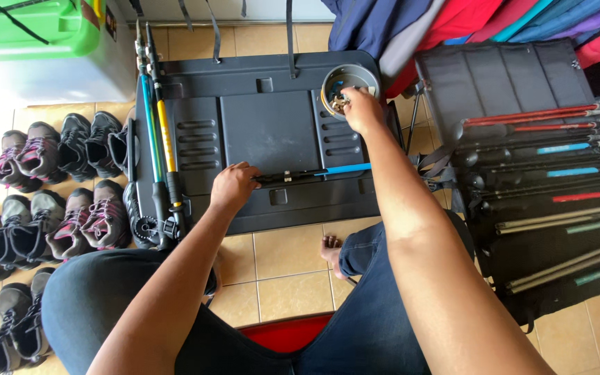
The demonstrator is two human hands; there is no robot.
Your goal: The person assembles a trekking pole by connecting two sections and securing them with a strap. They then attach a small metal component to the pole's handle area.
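One folded trekking pole [314,172], black with a bright blue section at its right end, lies flat across the near part of a dark grey plastic tray table [272,132]. Its long axis runs left to right, square across the person's line of sight, just above the table's near edge. The left hand [234,186] sits at the pole's left, black end, fingers curled and touching it; whether they pinch it or merely steady it I cannot tell. That hand is much the nearer to the pole. The right hand [362,110] is up and to the right of the pole, well apart from it, with its fingertips dipped, drawn together, into a round grey metal bowl [350,87] on the table's far right corner; small pale and dark bits lie in the bowl, too small to tell, and the fingers seem to close on some of them

Along the table's left edge lie two more poles [155,125], lengthwise away from the person, one teal, one yellow, with black grips nearest the knees. Right of the table, a black fabric mat [515,76] carries a row of folded poles [550,163], all lying left to right, with red, blue, green and pale sections. Left of the table, pairs of hiking shoes [57,187] in grey, black and pink stand in rows on the beige tiled floor [286,271]. A green-lidded translucent storage box [36,42] stands at the far left, and bright jackets [494,21] hang at the far right. No label or sign is legible
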